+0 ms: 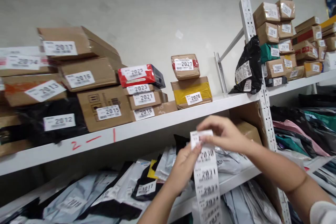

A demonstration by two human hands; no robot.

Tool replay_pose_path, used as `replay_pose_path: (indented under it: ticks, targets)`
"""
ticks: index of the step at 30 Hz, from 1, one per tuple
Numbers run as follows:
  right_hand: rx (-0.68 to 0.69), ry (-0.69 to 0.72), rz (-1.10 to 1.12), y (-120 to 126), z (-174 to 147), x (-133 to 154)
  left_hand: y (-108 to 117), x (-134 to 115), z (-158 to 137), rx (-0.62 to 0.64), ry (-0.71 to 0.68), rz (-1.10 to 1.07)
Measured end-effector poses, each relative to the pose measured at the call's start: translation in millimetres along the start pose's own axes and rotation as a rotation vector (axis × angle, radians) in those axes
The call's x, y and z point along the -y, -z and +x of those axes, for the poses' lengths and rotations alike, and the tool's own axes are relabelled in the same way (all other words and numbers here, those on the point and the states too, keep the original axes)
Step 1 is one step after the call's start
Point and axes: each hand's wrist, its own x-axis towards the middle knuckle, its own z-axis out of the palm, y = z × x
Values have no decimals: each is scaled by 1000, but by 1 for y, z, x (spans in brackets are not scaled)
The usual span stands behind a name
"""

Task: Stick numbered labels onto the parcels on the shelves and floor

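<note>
A long white strip of printed number labels (206, 178) hangs down in front of the shelves, with 2030 and 2031 readable near its upper end. My left hand (185, 164) pinches the strip by its left edge, thumb on the front. At the top end, my right hand (223, 133) has its thumb and fingers closed on the same strip. Behind and above the hands, a box labelled 2026 (191, 92) with yellow tape stands on the upper shelf, and a smaller box labelled 2027 (185, 66) rests on it.
Labelled cardboard boxes (102, 108) are stacked along the left of the white upper shelf (147, 126). A black wrapped parcel (249, 66) leans by the perforated post (267, 122). Bagged parcels (78, 196) fill the lower shelf. More boxes (275, 68) stand at the right.
</note>
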Motion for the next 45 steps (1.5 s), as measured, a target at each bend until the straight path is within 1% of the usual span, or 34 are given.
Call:
replay_pose_path:
  ticks: [1, 3, 5, 7, 8, 10, 13, 15, 20, 22, 26, 29, 31, 34, 35, 37, 39, 41, 43, 45]
  targets:
    - [-46, -42, -17, -7, -27, -7, -8, 7, -8, 42, 2, 53]
    - [-195, -165, 29, -19, -75, -27, -25, 29, -24, 69, -2, 147]
    - [-330, -321, 234, -28, -114, -48, -44, 56, -39, 51, 85, 160]
    - [-418, -482, 428, -32, -144, -66, -61, 83, -49, -5, 145, 165]
    - [-460, -549, 487, -32, -157, -74, -69, 94, -52, -25, 165, 160]
    - [-563, -631, 520, -31, -176, -86, -85, 110, -53, -53, 199, 148]
    - [-718, -660, 473, -26, -197, -96, -106, 120, -48, -61, 255, 82]
    - [-770, -675, 445, -22, -206, -99, -117, 124, -47, -71, 301, 4]
    - [-791, -726, 448, -15, -217, -101, -130, 139, -53, -115, 481, -189]
    - [-785, -737, 443, -14, -220, -101, -133, 144, -56, -115, 505, -237]
    - [-779, -755, 403, -15, -224, -102, -136, 147, -57, -44, 430, -216]
    - [-765, -716, 395, -20, -230, -100, -137, 147, -60, -62, 395, -104]
    - [-762, -680, 389, -24, -238, -96, -137, 147, -67, -66, 358, -21]
    - [-784, -665, 288, -28, -262, -86, -139, 149, -86, 16, 299, 81]
    - [-773, -670, 243, -29, -273, -82, -140, 152, -94, 46, 297, 103]
    - [-719, -690, 191, -34, -296, -76, -142, 163, -110, 69, 346, 113]
    - [-645, -753, 218, -44, -319, -74, -143, 181, -128, 25, 446, 95]
    - [-640, -881, 310, -61, -341, -74, -144, 201, -149, -17, 566, 65]
    - [-713, -1040, 476, -82, -361, -75, -145, 219, -171, -20, 669, 43]
    - [-804, -1179, 690, -101, -376, -76, -144, 230, -191, -23, 725, 47]
